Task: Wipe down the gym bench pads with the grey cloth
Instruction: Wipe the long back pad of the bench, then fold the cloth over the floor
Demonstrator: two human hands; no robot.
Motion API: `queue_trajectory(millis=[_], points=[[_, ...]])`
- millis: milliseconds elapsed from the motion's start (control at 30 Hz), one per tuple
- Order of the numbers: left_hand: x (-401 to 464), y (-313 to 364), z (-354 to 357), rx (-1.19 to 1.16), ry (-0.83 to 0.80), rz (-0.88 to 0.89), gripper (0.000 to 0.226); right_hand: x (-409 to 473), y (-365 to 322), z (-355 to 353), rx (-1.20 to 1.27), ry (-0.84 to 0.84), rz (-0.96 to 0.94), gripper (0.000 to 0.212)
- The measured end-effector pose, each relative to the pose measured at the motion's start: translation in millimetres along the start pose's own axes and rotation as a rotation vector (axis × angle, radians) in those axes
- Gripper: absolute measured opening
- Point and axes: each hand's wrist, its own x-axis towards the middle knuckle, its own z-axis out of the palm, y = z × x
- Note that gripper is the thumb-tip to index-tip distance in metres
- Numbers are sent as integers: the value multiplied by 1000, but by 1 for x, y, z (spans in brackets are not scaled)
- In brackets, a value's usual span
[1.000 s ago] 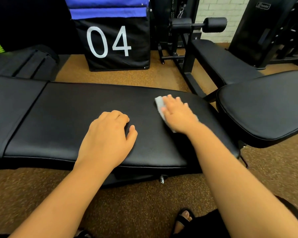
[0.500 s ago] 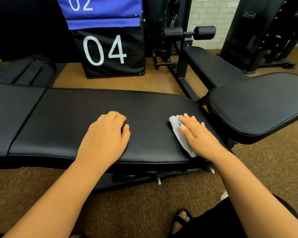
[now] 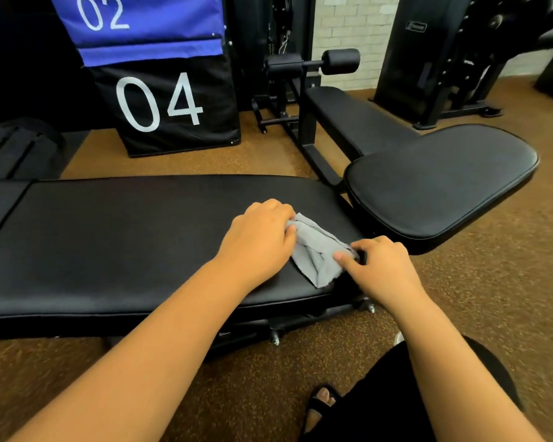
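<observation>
A long black bench pad lies flat across the view, with a separate black seat pad at its right end. The grey cloth is bunched on the right end of the long pad. My left hand pinches the cloth's far left corner. My right hand grips its right side at the pad's end. The cloth is stretched loosely between both hands.
A black and blue padded box marked 04 and 02 stands behind the bench. Another black bench with a roller pad sits at the back right. Brown speckled floor surrounds the bench. My sandalled foot is below.
My left hand left its resting spot on the pad, moved right and took hold of the cloth. My right hand stopped pressing flat on the cloth and now pinches its right end.
</observation>
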Motion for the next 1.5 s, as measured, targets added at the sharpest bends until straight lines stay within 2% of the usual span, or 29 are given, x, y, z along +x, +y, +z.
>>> queue_trajectory(millis=[67,167,333,400,467,600,767,867,1000,1100,1233,1367,1500], points=[[11,8,8,-15,-50,13,29,0,-3,0,20,15,-2,44],[25,18,19,-20,-157,75,41,-1,-9,-1,103,20,-12,23],[42,26,26,53,-237,159,54,-4,-10,-11,332,69,-97,13],[48,28,26,75,-217,163,51,-3,-5,-21,421,119,-119,11],[55,34,27,66,-186,180,38,-1,3,-35,473,178,-129,10],[70,58,32,-128,-118,229,12,-1,27,-58,538,300,-118,9],[90,120,51,-308,-86,427,6,-10,85,-78,710,473,-87,11],[94,162,72,-359,-150,541,7,-23,129,-80,849,581,-36,14],[96,206,119,-454,-406,620,11,-41,193,-61,1001,667,89,13],[97,225,167,-464,-668,577,22,-52,235,-29,1062,680,202,17],[102,233,242,-456,-960,379,25,-58,280,27,1197,676,379,17],[112,227,299,-343,-1058,246,23,-57,312,84,1336,587,573,12],[118,217,348,-283,-1072,98,22,-50,335,127,1458,512,732,26]])
